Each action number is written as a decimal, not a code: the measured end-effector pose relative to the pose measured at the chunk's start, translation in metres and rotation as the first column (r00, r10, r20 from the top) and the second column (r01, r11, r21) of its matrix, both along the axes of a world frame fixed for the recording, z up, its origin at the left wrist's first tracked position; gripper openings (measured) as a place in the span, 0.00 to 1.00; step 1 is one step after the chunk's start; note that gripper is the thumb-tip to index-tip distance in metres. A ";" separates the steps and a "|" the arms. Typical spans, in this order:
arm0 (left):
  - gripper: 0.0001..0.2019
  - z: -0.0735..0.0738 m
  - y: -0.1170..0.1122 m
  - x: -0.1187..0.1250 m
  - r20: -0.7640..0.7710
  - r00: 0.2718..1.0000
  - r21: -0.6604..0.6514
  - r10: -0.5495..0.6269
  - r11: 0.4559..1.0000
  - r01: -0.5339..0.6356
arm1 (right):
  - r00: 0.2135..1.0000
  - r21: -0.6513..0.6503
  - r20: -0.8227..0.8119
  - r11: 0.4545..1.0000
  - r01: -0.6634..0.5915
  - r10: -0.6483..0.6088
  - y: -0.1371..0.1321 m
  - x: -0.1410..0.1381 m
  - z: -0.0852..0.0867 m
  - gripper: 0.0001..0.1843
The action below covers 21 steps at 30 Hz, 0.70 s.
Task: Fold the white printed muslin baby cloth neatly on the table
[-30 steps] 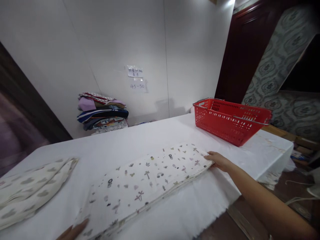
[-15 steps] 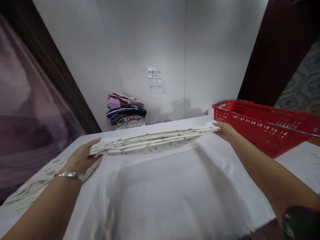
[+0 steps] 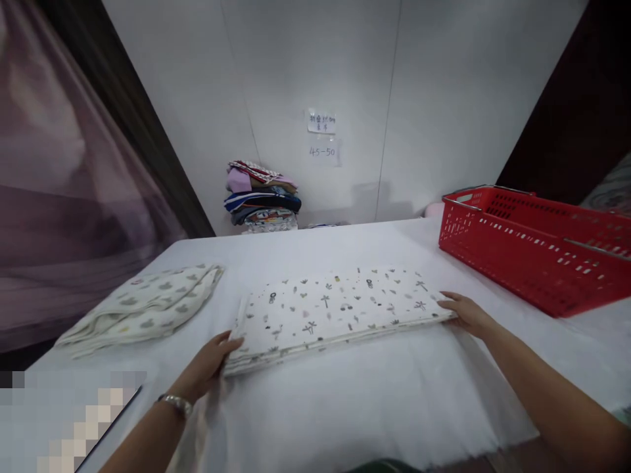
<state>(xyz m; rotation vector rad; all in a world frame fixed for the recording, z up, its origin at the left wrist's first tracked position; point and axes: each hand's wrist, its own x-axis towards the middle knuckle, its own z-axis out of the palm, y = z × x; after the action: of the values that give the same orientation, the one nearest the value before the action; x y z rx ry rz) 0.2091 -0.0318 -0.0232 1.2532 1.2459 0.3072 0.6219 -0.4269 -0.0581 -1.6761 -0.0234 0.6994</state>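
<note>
A folded white cloth (image 3: 335, 309) printed with small palm trees and leaves lies in a long flat strip on the white-covered table (image 3: 355, 401). Its near edge shows several stacked layers. My left hand (image 3: 211, 358) grips the cloth's near left corner, thumb on top and the other fingers hidden beneath. At the opposite end, my right hand (image 3: 466, 315) pinches the near right corner. Left of the strip rests a second cloth (image 3: 152, 302), cream with grey cloud-like shapes, loosely folded.
A red plastic basket (image 3: 532, 256) with metal handles stands at the right of the table. Behind the table's far edge, a pile of folded fabrics (image 3: 263, 197) rises against the wall under paper signs (image 3: 323, 138). A mauve curtain (image 3: 73, 197) hangs at left.
The printed cloth, held up edge-on between both hands, has come down flat onto the table, so its patterned top now shows. Both hands still hold its ends. The camera view has shifted.
</note>
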 end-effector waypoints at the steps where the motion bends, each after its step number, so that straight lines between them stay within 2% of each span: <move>1: 0.38 -0.002 -0.004 -0.002 -0.006 1.000 0.004 0.000 1.000 0.000 | 1.000 0.005 -0.003 1.000 0.003 -0.003 -0.003 -0.004 -0.003 0.33; 4: 0.37 0.005 -0.008 -0.009 -0.010 0.999 0.097 -0.040 0.994 0.040 | 0.998 0.096 0.052 0.995 0.014 -0.019 -0.010 -0.011 -0.002 0.33; 6: 0.38 0.007 -0.008 -0.014 -0.045 0.997 0.159 -0.068 0.985 0.075 | 0.998 0.104 0.066 0.995 0.014 -0.021 -0.016 -0.015 -0.001 0.33; 10: 0.37 -0.009 -0.007 -0.024 -0.228 0.970 0.240 -0.085 0.961 0.140 | 0.998 -0.046 0.045 0.998 -0.042 0.044 -0.026 -0.026 -0.006 0.33; 13: 0.36 -0.019 -0.008 -0.024 -0.398 0.914 0.364 -0.080 0.900 0.238 | 0.986 -0.154 0.134 0.985 -0.079 0.100 -0.028 -0.029 -0.009 0.35; 15: 0.36 -0.019 -0.012 -0.023 -0.493 0.869 0.446 -0.054 0.842 0.305 | 0.961 -0.292 0.241 0.954 -0.063 0.137 -0.029 -0.028 -0.009 0.36; 18: 0.39 -0.016 -0.022 -0.024 -0.557 0.830 0.508 -0.044 0.772 0.382 | 0.857 -0.530 0.444 0.848 0.014 0.263 -0.032 -0.025 -0.008 0.30; 20: 0.40 -0.018 -0.026 -0.028 -0.571 0.819 0.528 -0.053 0.741 0.416 | 0.766 -0.609 0.519 0.793 0.021 0.378 -0.035 -0.025 -0.008 0.23; 21: 0.40 -0.022 -0.027 -0.030 -0.572 0.818 0.533 -0.059 0.732 0.425 | 0.742 -0.617 0.531 0.787 0.007 0.409 -0.037 -0.025 -0.009 0.21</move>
<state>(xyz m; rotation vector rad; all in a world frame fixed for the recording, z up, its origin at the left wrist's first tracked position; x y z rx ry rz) 0.1791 -0.0592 -0.0448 2.2097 1.4532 0.1968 0.5967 -0.4636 -0.0672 -2.4959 -0.5594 0.2490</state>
